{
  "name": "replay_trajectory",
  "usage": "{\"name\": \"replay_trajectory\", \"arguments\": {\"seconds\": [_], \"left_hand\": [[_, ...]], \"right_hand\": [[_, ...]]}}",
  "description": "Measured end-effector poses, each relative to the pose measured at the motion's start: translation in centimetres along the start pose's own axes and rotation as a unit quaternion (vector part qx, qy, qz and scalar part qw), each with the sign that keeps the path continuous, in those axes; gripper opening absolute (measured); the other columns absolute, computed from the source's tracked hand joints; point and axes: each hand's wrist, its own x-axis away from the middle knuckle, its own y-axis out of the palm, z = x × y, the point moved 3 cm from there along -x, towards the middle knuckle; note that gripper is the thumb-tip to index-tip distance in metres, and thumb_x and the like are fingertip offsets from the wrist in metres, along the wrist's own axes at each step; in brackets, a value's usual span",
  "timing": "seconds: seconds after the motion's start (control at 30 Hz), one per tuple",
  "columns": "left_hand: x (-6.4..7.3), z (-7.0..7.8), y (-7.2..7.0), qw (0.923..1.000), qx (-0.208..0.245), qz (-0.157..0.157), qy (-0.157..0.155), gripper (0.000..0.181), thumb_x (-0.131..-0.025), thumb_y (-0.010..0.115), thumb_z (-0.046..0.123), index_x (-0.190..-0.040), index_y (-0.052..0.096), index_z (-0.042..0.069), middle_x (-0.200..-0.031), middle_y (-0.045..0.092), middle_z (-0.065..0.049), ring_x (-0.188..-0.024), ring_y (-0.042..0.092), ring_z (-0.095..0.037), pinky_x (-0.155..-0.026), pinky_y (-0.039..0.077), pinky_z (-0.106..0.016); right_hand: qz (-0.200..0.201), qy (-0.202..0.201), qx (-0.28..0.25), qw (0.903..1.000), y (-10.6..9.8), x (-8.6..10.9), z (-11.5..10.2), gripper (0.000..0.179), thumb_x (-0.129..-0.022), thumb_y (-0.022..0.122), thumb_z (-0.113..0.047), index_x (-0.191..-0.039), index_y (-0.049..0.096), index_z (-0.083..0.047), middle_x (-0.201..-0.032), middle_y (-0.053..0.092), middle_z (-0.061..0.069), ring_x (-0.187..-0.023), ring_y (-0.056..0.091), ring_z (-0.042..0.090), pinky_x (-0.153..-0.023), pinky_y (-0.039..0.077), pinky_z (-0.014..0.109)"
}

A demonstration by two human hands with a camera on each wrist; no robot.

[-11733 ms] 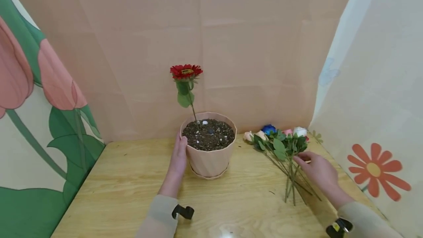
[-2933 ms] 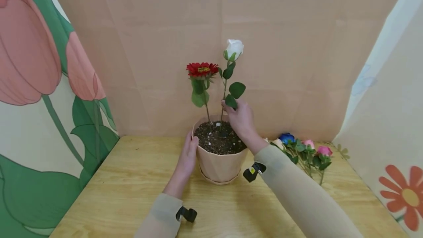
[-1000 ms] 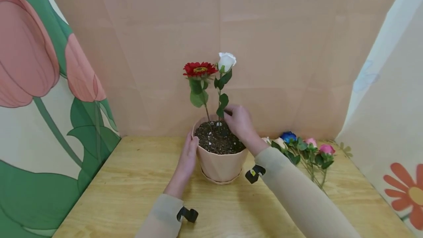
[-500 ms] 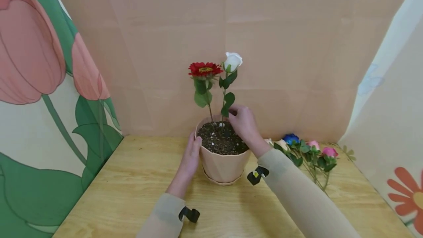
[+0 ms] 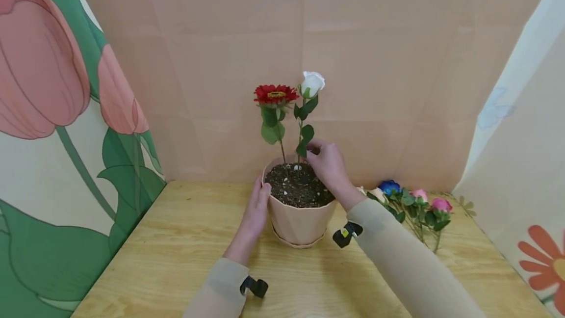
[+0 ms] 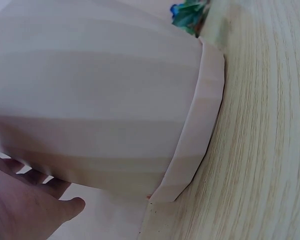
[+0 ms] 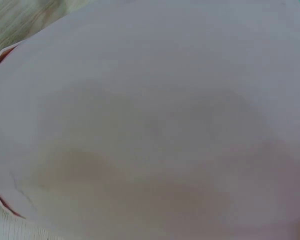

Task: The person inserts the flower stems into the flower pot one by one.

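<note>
A white rose (image 5: 313,84) stands in the dark soil of a pink flowerpot (image 5: 300,225), right of a red daisy-like flower (image 5: 276,94). My right hand (image 5: 328,163) is above the soil with curled fingers at the rose's lowest leaf and stem; the leaf partly hides the fingertips. My left hand (image 5: 257,207) rests along the pot's left side, thumb near the rim. In the left wrist view, fairly straight fingers (image 6: 52,187) lie against the pot wall (image 6: 90,95). The right wrist view is filled by a blurred, pale pot wall (image 7: 150,110).
On the wooden table (image 5: 176,249), to the right of the pot, lie several loose flowers, among them a blue rose (image 5: 390,187) and a deep pink rose (image 5: 441,204). A pinkish backdrop (image 5: 220,63) hangs close behind the pot.
My right hand has brought the white rose from the pile to the pot and pushed it lower into the soil. Over the last second both hands stay almost still; the view shifts slightly.
</note>
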Motion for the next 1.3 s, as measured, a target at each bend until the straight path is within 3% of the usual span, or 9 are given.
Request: {"name": "replay_trajectory", "arguments": {"seconds": [0.23, 0.5, 0.83, 0.97, 1.17, 1.3], "left_hand": [[0.2, 0.1, 0.1, 1.0000, 0.004, 0.000, 0.004, 0.061, -0.122, 0.035, 0.038, -0.177, 0.024, 0.014, -0.181, 0.025, -0.016, -0.166, 0.020, -0.039, -0.133, 0.015, -0.062], [0.2, -0.3, 0.2, 1.0000, 0.000, 0.005, -0.008, 0.062, -0.121, 0.035, 0.040, -0.177, 0.025, 0.017, -0.181, 0.024, -0.015, -0.166, 0.020, -0.039, -0.133, 0.015, -0.063], [0.0, -0.3, 0.2, 0.9999, -0.003, 0.008, 0.012, 0.059, -0.121, 0.035, 0.037, -0.175, 0.028, 0.013, -0.179, 0.029, -0.019, -0.164, 0.025, -0.039, -0.133, 0.018, -0.061], [0.1, -0.1, 0.1, 0.9998, -0.009, 0.009, 0.016, 0.060, -0.121, 0.034, 0.037, -0.175, 0.028, 0.014, -0.179, 0.030, -0.017, -0.164, 0.025, -0.039, -0.133, 0.018, -0.061], [0.0, -0.1, 0.0, 0.9998, -0.015, 0.009, 0.012, 0.060, -0.121, 0.035, 0.039, -0.176, 0.027, 0.015, -0.180, 0.029, -0.015, -0.165, 0.024, -0.038, -0.133, 0.017, -0.062], [0.0, -0.1, -0.1, 0.9998, -0.016, 0.006, 0.005, 0.061, -0.121, 0.035, 0.040, -0.176, 0.026, 0.016, -0.180, 0.027, -0.014, -0.165, 0.023, -0.037, -0.133, 0.016, -0.060]], "right_hand": [[-0.034, 0.014, -0.026, 0.9990, -2.4, 1.2, 0.0, 0.028, -0.106, 0.078, -0.019, -0.131, 0.080, -0.006, -0.117, 0.081, 0.010, -0.102, 0.076, 0.027, -0.085, 0.065, 0.047], [-0.040, 0.040, 0.005, 0.9984, -7.3, 3.2, 1.5, 0.038, -0.109, 0.075, -0.023, -0.140, 0.074, -0.001, -0.128, 0.078, 0.017, -0.115, 0.076, 0.034, -0.096, 0.063, 0.052], [-0.023, 0.077, 0.053, 0.9954, -14.2, 6.5, 4.2, 0.049, -0.110, 0.072, -0.038, -0.143, 0.072, -0.003, -0.123, 0.079, 0.020, -0.106, 0.078, 0.034, -0.071, 0.060, 0.023], [-0.015, 0.081, 0.074, 0.9938, -16.1, 8.1, 5.7, 0.051, -0.110, 0.071, -0.042, -0.144, 0.072, -0.003, -0.121, 0.080, 0.020, -0.096, 0.080, 0.026, -0.068, 0.061, 0.024], [0.009, 0.082, 0.117, 0.9897, -18.3, 10.2, 8.1, 0.055, -0.109, 0.070, -0.046, -0.142, 0.073, -0.002, -0.110, 0.082, 0.020, -0.073, 0.074, 0.010, -0.051, 0.053, 0.031], [0.011, 0.093, 0.140, 0.9857, -19.5, 11.6, 9.7, 0.055, -0.110, 0.069, -0.046, -0.141, 0.073, 0.000, -0.112, 0.081, 0.022, -0.071, 0.071, 0.011, -0.052, 0.052, 0.032]]}}
